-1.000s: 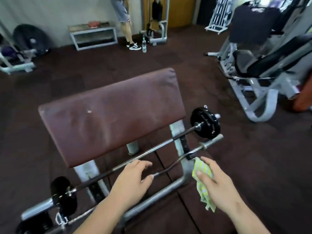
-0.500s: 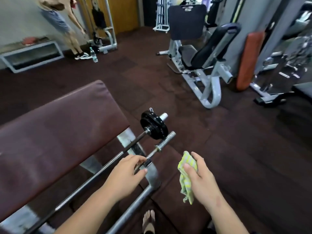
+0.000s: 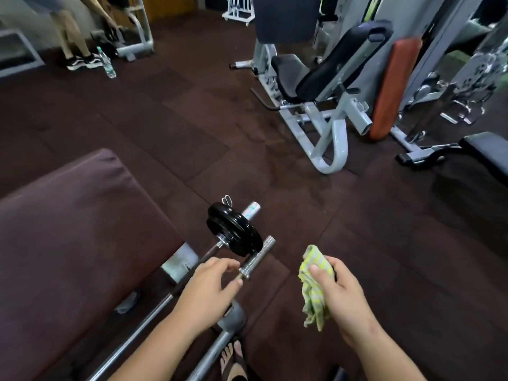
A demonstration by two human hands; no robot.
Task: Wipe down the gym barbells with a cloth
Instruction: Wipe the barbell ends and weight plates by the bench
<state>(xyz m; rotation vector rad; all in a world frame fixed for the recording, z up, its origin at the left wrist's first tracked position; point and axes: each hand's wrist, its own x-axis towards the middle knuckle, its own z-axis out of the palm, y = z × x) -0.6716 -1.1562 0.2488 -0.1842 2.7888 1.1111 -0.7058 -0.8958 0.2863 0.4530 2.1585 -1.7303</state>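
Broad maroon pad [image 3: 77,232] to the left, two barbells racked beside it. Best to steady the nearer barbell [image 3: 254,259] first, then bring the cloth [image 3: 313,287] across to its bare end sleeve and rub along the steel — firm, full wraps. Farther barbell [image 3: 233,229], carrying the black plate, untouched just behind. Left hand [image 3: 209,290] grip half curled, fingertips touching the near bar by its collar. Right hand [image 3: 335,295] grip closed on the bunched cloth, clear of the bar.
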